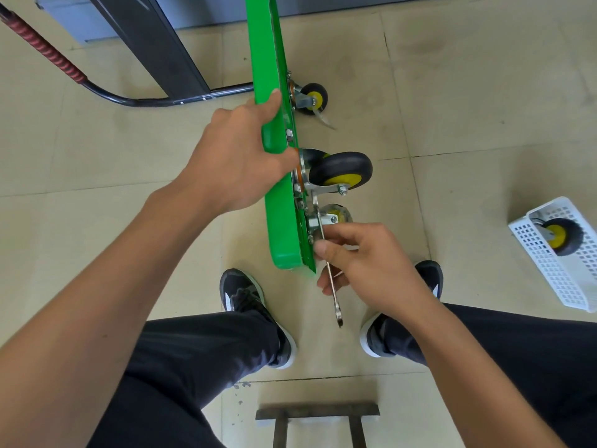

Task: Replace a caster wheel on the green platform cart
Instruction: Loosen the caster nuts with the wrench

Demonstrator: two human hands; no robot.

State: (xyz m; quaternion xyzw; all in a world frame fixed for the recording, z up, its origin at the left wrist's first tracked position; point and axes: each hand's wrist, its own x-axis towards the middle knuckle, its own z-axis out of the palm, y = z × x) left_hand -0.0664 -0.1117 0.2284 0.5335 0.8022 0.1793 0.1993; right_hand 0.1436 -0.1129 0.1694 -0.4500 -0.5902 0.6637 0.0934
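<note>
**A:** Where's the cart?

**B:** The green platform cart (280, 202) stands on its edge on the tiled floor (468, 108), underside facing right, its near end between the person's two black shoes (248, 305). A black caster wheel with a yellow hub (342, 171) sticks out from the underside near the middle of the view. A second caster (313, 98) sits farther along the deck.

**A:** And the hands?

**B:** The left hand (239, 163) grasps the deck's upper edge, fingers wrapped over the green rim, thumb by the caster's plate. The right hand (365, 263) pinches a slim metal wrench (334, 294); its upper end sits at the fasteners just below the caster bracket, its free end pointing down toward the shoes.

**A:** Is it seated on a nut?

**B:** I can't tell; the fingers cover that spot.

**A:** Anything else around?

**B:** A white perforated basket (562, 279) lies well apart on the right, holding a spare wheel (560, 236). The cart's black handle with red grip (48, 53) lies on the floor at upper left.
</note>
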